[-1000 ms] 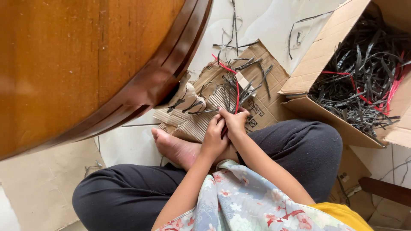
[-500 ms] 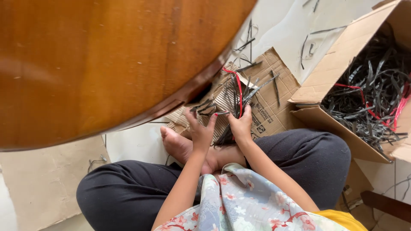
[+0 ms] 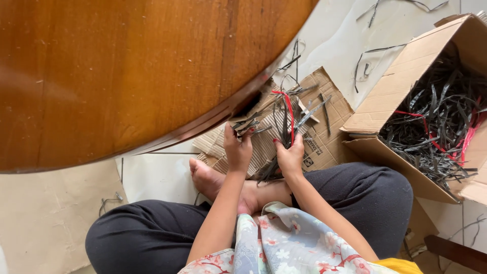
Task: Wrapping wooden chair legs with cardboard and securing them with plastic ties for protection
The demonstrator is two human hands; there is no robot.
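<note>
Just right of the frame's centre, the left hand (image 3: 238,149) pinches a small bunch of dark strips (image 3: 248,124), while the right hand (image 3: 290,157) closes around a fuller bundle (image 3: 284,119) with one red strip, held over flattened cardboard (image 3: 324,147) that catches loose pieces. A box (image 3: 390,96) at the right stores more.

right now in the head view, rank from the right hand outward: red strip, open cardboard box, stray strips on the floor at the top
From the right hand:
1. red strip, just above the fingers.
2. open cardboard box, to the right.
3. stray strips, farthest, at the top edge.
</note>
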